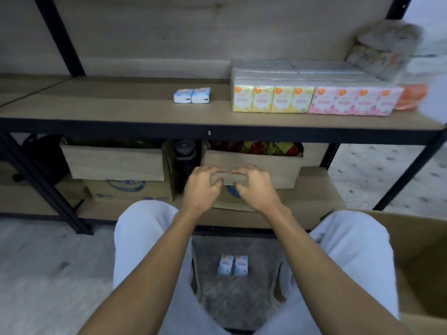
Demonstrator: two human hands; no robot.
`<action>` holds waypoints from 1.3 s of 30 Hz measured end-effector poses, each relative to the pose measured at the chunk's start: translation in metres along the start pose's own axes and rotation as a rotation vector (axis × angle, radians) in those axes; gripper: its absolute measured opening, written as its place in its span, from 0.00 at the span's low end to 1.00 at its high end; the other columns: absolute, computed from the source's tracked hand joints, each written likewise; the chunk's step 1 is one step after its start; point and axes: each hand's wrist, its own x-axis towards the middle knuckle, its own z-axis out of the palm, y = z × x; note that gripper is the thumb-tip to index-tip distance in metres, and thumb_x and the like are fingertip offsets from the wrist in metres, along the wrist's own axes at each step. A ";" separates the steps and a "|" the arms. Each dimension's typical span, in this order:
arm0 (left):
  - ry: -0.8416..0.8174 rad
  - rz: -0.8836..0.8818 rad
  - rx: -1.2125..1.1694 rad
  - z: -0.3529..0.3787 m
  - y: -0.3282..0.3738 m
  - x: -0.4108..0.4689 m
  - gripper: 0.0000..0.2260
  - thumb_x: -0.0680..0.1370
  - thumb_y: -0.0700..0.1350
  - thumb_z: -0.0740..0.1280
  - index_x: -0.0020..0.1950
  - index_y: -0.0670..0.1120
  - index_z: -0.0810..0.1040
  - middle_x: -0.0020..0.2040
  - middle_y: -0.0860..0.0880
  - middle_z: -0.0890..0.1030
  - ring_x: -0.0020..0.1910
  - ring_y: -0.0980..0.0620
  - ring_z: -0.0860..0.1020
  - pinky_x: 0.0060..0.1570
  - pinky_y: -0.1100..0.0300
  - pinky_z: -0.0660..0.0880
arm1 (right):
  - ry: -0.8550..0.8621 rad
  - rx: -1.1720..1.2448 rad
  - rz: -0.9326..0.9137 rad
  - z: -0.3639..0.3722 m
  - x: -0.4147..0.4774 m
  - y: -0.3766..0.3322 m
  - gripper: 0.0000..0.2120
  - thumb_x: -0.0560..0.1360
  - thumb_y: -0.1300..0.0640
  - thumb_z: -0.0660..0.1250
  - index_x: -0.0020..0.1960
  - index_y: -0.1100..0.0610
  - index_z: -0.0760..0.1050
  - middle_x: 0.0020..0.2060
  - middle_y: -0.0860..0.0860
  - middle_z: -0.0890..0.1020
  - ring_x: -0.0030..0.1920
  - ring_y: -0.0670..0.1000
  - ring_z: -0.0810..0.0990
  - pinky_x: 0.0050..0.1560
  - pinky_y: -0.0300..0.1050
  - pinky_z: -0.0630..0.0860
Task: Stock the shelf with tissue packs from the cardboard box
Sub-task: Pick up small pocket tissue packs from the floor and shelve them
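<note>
My left hand (202, 184) and my right hand (256, 186) hold a small pale pack (228, 178) between them, fingers curled round its ends, in front of the lower shelf. The pack is blurred and its print cannot be made out. On the upper shelf board (121, 105) lie two blue tissue packs (192, 95) side by side, with a row of yellow packs (272, 99) and a row of pink packs (353, 101) to their right. Two more blue packs (232, 265) stand on the floor between my knees. The open cardboard box (425, 262) sits at my right.
More wrapped packs (382, 56) and an orange pack (411, 96) are piled at the shelf's far right. The lower shelf holds cardboard boxes (113, 163) and a dark bottle (185, 155). Black metal posts (36, 180) frame the shelving.
</note>
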 end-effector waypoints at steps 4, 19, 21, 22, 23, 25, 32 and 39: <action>-0.167 -0.152 -0.048 0.040 -0.024 -0.031 0.15 0.73 0.40 0.67 0.59 0.48 0.81 0.58 0.48 0.81 0.59 0.47 0.76 0.58 0.60 0.69 | -0.134 0.036 0.134 0.039 -0.022 0.034 0.18 0.71 0.63 0.68 0.61 0.56 0.78 0.64 0.55 0.76 0.66 0.53 0.73 0.68 0.39 0.63; -0.602 -0.417 -0.022 0.170 -0.126 -0.075 0.10 0.78 0.40 0.65 0.57 0.41 0.80 0.55 0.40 0.81 0.54 0.41 0.78 0.53 0.50 0.75 | -0.476 0.063 0.524 0.187 -0.071 0.162 0.15 0.77 0.57 0.65 0.63 0.57 0.76 0.62 0.54 0.78 0.61 0.54 0.76 0.58 0.41 0.69; -0.640 -0.503 -0.053 0.184 -0.138 -0.081 0.11 0.79 0.43 0.64 0.59 0.42 0.80 0.57 0.42 0.81 0.54 0.42 0.78 0.54 0.49 0.75 | -0.499 0.054 0.579 0.202 -0.076 0.177 0.16 0.76 0.57 0.65 0.63 0.57 0.75 0.62 0.55 0.77 0.60 0.54 0.76 0.52 0.37 0.68; -0.667 -0.544 -0.048 0.191 -0.143 -0.084 0.12 0.80 0.44 0.63 0.61 0.43 0.79 0.59 0.43 0.80 0.56 0.42 0.78 0.55 0.49 0.74 | -0.517 0.046 0.597 0.208 -0.078 0.181 0.15 0.76 0.57 0.65 0.61 0.59 0.76 0.60 0.55 0.78 0.59 0.54 0.76 0.49 0.36 0.67; -0.699 -0.574 -0.033 0.199 -0.147 -0.086 0.13 0.80 0.45 0.63 0.63 0.43 0.77 0.61 0.43 0.79 0.57 0.43 0.77 0.56 0.50 0.74 | -0.515 0.052 0.610 0.213 -0.080 0.185 0.13 0.76 0.58 0.65 0.60 0.60 0.76 0.58 0.57 0.79 0.57 0.55 0.77 0.50 0.38 0.69; -0.755 -0.601 -0.014 0.212 -0.154 -0.088 0.15 0.80 0.44 0.63 0.66 0.43 0.75 0.64 0.43 0.76 0.61 0.43 0.75 0.59 0.51 0.73 | -0.518 0.078 0.642 0.226 -0.082 0.191 0.13 0.76 0.59 0.65 0.59 0.61 0.76 0.56 0.58 0.79 0.56 0.57 0.78 0.54 0.46 0.73; -0.758 -0.685 -0.034 0.245 -0.169 -0.096 0.16 0.76 0.44 0.69 0.62 0.43 0.77 0.63 0.42 0.78 0.59 0.43 0.76 0.57 0.52 0.74 | -0.487 0.176 0.686 0.256 -0.082 0.198 0.03 0.62 0.64 0.66 0.33 0.62 0.79 0.30 0.59 0.82 0.31 0.59 0.81 0.34 0.44 0.80; -0.842 -0.704 -0.057 0.266 -0.186 -0.110 0.21 0.78 0.41 0.66 0.71 0.40 0.70 0.70 0.40 0.70 0.68 0.41 0.69 0.63 0.54 0.68 | -0.510 0.155 0.706 0.282 -0.093 0.220 0.17 0.74 0.61 0.65 0.63 0.58 0.75 0.60 0.57 0.78 0.58 0.57 0.77 0.59 0.39 0.70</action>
